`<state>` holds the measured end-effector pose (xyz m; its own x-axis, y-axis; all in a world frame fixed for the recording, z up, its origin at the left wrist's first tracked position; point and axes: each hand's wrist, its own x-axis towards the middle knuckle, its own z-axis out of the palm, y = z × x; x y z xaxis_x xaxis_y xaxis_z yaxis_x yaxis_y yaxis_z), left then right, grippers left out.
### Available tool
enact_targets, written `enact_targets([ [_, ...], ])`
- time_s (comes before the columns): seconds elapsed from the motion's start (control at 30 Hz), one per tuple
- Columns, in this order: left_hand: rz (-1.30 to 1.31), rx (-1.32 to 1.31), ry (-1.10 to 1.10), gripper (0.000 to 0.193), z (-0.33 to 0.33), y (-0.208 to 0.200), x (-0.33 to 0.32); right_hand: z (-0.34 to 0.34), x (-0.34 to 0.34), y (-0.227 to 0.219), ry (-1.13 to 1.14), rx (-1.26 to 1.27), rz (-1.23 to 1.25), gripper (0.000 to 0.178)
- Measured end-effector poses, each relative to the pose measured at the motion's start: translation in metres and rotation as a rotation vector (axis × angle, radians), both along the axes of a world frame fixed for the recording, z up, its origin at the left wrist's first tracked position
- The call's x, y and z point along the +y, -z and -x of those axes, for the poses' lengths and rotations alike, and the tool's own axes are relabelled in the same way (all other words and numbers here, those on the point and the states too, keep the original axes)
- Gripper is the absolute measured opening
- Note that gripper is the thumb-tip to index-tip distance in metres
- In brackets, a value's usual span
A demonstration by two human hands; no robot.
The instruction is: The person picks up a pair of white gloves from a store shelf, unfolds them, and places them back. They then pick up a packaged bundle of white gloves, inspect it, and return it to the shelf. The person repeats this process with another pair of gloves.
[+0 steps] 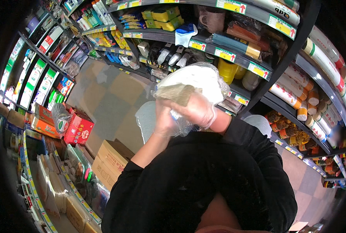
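In front of my chest, both hands are together at a white bundle (198, 77) in crinkled clear plastic. A grey-brown folded cloth (175, 93) lies against its near side. My right hand (198, 112) is closed on the cloth, and thin clear plastic, perhaps a glove, covers its wrist. My left hand (166, 118) is beneath and beside the right one, closed around the lower part of the bundle, with its fingertips hidden. Loose clear plastic (182, 126) hangs below the hands.
Curved store shelves (204, 44) stand ahead, carrying yellow sponges (161, 18), a mug (212, 20) and a yellow container (227, 70). Rolled goods (289, 83) fill the shelves at right. A cardboard box (111, 161) and a red box (79, 127) stand at left beside the tiled aisle (111, 91).
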<state>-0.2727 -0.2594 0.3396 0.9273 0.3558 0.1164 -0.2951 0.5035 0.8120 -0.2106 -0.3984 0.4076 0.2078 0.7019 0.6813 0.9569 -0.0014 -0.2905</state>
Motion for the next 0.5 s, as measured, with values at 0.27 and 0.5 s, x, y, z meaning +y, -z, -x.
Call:
enact_targets([
  [0.27,0.043,0.051,-0.081,0.066,0.028,-0.035,0.006,-0.074,-0.090,0.006,0.607,0.019,-0.095,0.039],
  [0.5,-0.260,-0.009,-0.161,0.065,0.034,-0.034,0.008,-0.005,-0.042,-0.083,0.405,-0.153,-0.331,0.040],
])
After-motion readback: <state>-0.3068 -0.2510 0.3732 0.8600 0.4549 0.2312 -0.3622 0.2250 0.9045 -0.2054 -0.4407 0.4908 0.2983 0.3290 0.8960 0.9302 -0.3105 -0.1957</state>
